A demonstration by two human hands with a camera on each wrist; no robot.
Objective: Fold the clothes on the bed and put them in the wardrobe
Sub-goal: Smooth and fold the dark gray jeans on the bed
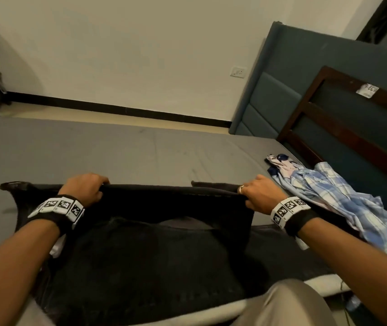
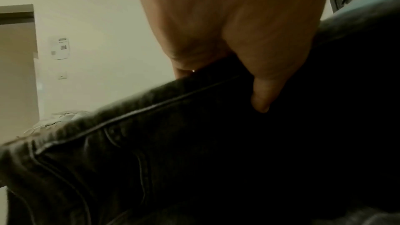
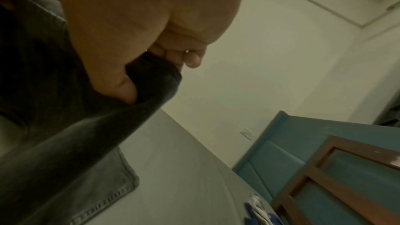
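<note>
Head view: both hands, left (image 1: 86,188) & right (image 1: 262,196), grip black jeans (image 1: 155,250) on bed (image 1: 117,149).

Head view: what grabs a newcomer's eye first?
The black jeans spread across the near side of the grey bed, with the left hand and right hand each gripping its lifted far edge. Next, the blue plaid shirt lying crumpled at the right, near the wooden headboard.
</note>
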